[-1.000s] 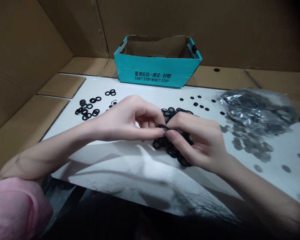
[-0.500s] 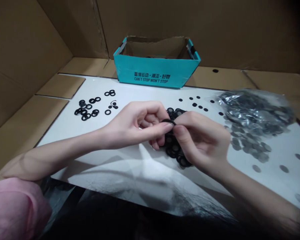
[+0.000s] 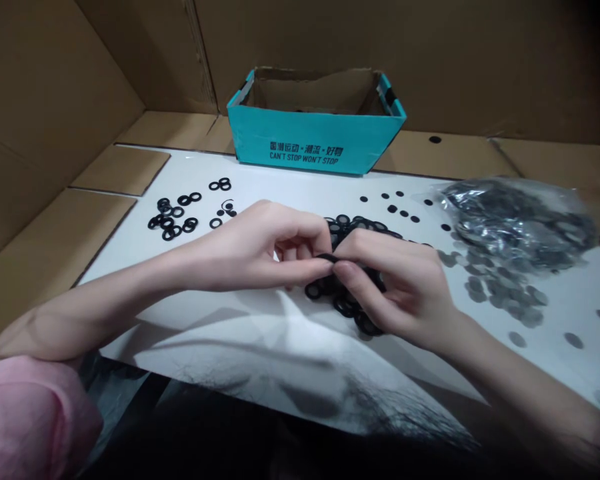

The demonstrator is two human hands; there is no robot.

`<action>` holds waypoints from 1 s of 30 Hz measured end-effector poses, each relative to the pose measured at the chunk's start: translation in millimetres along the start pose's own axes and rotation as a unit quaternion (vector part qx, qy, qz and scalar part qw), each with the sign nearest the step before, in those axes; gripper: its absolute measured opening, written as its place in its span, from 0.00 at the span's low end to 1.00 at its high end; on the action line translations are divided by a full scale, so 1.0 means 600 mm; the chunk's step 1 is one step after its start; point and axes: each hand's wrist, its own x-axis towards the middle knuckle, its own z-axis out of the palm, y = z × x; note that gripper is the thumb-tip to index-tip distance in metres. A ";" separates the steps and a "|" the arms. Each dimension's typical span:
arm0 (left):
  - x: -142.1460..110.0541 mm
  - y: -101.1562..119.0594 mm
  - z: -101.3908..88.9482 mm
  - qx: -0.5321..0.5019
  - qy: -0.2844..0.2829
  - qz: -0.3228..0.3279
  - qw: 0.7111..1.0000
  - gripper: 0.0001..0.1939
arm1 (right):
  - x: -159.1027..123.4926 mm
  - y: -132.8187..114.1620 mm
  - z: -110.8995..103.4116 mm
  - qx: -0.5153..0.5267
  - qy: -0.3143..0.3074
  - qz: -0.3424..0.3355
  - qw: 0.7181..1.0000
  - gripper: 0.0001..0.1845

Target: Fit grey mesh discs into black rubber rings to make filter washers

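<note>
Between the thumbs and forefingers of both hands is a thin black ring (image 3: 326, 257), seen nearly edge-on. My left hand (image 3: 275, 250) pinches its left side, and my right hand (image 3: 403, 283) pinches its right side, the fingertips almost meeting. My fingers cover much of the ring, so whether its middle is filled cannot be seen. Behind and under the hands lies a pile of black rings with grey centres (image 3: 347, 307), partly hidden by my right hand.
Loose black rings (image 3: 177, 212) lie at the left of the white board (image 3: 180, 333). Small black discs (image 3: 404, 214) are scattered right of centre. A clear bag of grey discs (image 3: 520, 220) and loose grey discs (image 3: 505, 293) lie at the right. A turquoise box (image 3: 315, 140) stands at the back.
Both hands have shifted slightly left and down with the ring. The ring is tilted more edge-on, and more of the pile shows behind the hands.
</note>
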 end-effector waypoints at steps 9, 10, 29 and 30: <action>0.003 0.001 0.000 -0.078 -0.031 -0.056 0.995 0.06 | -0.004 -0.011 0.015 0.004 0.085 0.038 0.996 0.10; 0.003 0.001 -0.001 -0.082 -0.030 -0.053 0.995 0.06 | -0.004 -0.011 0.015 0.004 0.085 0.038 0.996 0.10; 0.002 0.008 0.005 -0.047 0.023 -0.020 0.998 0.06 | -0.004 -0.014 0.018 0.009 0.090 0.045 0.995 0.11; 0.001 0.008 0.005 -0.053 0.020 -0.023 0.998 0.06 | -0.004 -0.014 0.017 0.010 0.091 0.047 0.995 0.11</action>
